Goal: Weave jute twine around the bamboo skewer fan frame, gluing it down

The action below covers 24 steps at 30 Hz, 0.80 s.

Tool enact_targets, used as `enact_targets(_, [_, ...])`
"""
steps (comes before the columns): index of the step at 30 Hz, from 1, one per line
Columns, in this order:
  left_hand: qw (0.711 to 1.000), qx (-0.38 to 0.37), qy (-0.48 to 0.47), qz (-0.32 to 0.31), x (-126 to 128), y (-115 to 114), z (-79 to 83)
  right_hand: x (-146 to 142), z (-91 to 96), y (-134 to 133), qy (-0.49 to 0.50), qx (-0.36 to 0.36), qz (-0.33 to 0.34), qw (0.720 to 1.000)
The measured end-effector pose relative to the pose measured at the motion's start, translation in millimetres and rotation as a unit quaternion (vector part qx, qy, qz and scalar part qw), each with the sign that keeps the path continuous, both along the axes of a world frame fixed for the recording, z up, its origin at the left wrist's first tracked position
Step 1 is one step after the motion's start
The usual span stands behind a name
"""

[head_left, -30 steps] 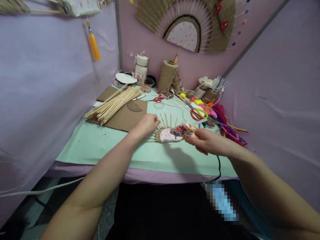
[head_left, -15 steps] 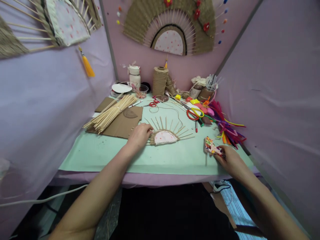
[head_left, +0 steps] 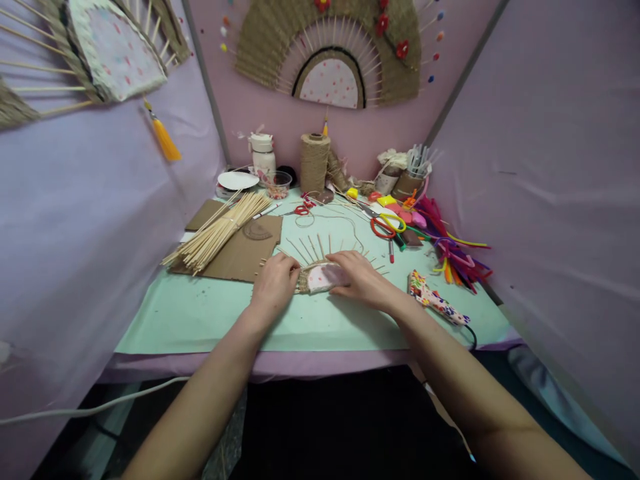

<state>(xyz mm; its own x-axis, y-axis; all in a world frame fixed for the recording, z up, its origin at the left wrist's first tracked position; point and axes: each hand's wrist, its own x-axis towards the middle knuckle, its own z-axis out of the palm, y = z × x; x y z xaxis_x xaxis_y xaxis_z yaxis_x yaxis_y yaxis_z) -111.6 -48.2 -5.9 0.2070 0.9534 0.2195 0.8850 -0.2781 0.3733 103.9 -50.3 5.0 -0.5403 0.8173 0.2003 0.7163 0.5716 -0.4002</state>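
Note:
A small half-round fan (head_left: 318, 279) lies on the green-covered table, with a pink-spotted white centre, a twine border and thin sticks radiating from it. At its left end my left hand (head_left: 274, 285) has its fingers closed on the twine-wound edge; the fingertips are partly hidden. My right hand (head_left: 364, 281) lies over the right part of the fan, fingers at the upper border and thumb apart near the lower edge, covering some of the sticks. To the right, a colourfully patterned glue gun (head_left: 440, 307) rests on the table, its black cord trailing off the front edge.
A bundle of sticks (head_left: 225, 230) lies on cardboard (head_left: 235, 257) at left. Behind are a twine spool (head_left: 314, 163), a white bottle (head_left: 263, 159) and small red scissors (head_left: 302, 210). Larger scissors (head_left: 383, 228) and pipe cleaners (head_left: 457, 250) lie at right. Finished fans (head_left: 330, 83) hang on the walls.
My right hand has let go of the glue gun, leaving it on the table, and moved left onto the fan. My left hand stays at the fan's left end. The view has shifted slightly.

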Motion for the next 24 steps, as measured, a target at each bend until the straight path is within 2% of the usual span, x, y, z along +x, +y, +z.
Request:
enact_targets(5, [1.0,-0.023,0.012,-0.003,-2.5,0.2,-2.3,-8.0,-13.4,18.5,0.013,-0.029,0.029,0.999])
enact_targets(13, [0.999,-0.027,0.031,-0.006,-3.7,-4.4,-0.7,-10.9,-15.2,29.0,0.021,-0.052,0.069,0.996])
enact_targets(24, [0.996,0.004,0.088,0.002,-1.4,-20.1,-2.9,-11.4,-9.9,31.4,0.008,-0.077,0.055,0.995])
